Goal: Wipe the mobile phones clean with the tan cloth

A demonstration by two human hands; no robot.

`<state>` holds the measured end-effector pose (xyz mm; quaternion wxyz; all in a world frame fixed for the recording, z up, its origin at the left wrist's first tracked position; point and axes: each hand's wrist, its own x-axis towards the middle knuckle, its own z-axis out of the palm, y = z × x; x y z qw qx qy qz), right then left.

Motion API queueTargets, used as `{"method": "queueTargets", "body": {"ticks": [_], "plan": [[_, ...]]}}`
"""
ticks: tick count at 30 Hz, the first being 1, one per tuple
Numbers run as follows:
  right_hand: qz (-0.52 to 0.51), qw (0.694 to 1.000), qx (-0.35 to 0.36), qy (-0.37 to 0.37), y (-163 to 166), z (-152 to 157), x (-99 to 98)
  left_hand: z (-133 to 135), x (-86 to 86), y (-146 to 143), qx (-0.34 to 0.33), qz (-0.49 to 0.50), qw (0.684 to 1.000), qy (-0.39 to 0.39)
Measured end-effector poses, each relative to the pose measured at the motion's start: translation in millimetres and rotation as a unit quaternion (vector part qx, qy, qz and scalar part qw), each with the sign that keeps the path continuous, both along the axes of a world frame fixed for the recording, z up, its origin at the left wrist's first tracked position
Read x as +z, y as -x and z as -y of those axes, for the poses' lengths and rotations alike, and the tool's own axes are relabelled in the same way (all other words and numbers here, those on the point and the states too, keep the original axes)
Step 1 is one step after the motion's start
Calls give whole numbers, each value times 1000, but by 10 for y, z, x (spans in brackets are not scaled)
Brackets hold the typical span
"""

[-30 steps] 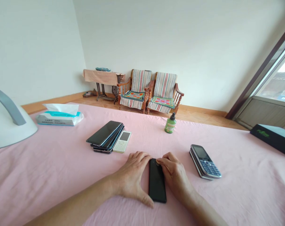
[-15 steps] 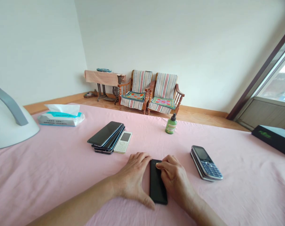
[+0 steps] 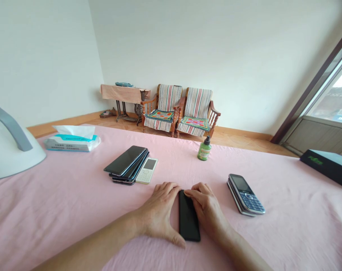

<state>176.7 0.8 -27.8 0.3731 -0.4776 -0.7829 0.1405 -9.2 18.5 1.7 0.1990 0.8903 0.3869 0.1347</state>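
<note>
A black smartphone (image 3: 188, 222) lies flat on the pink cloth, its screen upward. My left hand (image 3: 158, 214) braces it from the left side, fingertips at the top corner and thumb at the lower left edge, steadying it. My right hand (image 3: 209, 207) has its fingers bunched together at the phone's upper right part. Whatever may be pinched in those fingertips is hidden. Left of my hands is a stack of smartphones (image 3: 128, 162), with a white keypad phone (image 3: 147, 171) against it. On the right, a dark blue keypad phone (image 3: 246, 195) rests on another phone.
A green spray bottle (image 3: 204, 149) stands beyond my hands. Farther left are a tissue pack (image 3: 72, 142) and a white object with a grey handle (image 3: 14, 146). A black box (image 3: 326, 165) sits at the right edge. Two wooden armchairs (image 3: 195, 109) stand by the wall.
My right hand has slid slightly up and left along the phone's screen, toward its top edge. My left hand stays at the phone's left side.
</note>
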Motion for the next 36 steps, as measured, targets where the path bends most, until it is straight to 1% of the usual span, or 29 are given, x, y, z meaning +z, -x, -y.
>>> {"method": "queueTargets", "body": {"ticks": [2, 7, 12, 17, 21, 23, 32, 36], "plan": [[5, 1000, -4, -2, -2, -9, 3, 1, -2, -1, 1, 0, 1000, -1], [3, 1000, 28, 0, 5, -6, 14, -1, -19, -2, 3, 7, 1000, -2], [7, 1000, 14, 9, 23, 22, 25, 3, -3, -3, 5, 12, 1000, 2], [-4, 998, 55, 18, 41, 44, 42, 2, -3, -7, 6, 18, 1000, 3], [0, 999, 31, 12, 55, 35, 53, 2, -12, -10, 6, 21, 1000, 1], [8, 999, 32, 12, 60, 45, 70, 2, -13, -8, 4, 19, 1000, 1], [-24, 990, 121, 62, 74, 252, 156, 0, 0, 2, 4, 36, 999, 18], [-30, 988, 132, 67, 77, 283, 177, -1, 4, -3, 3, 35, 999, 19]]}}
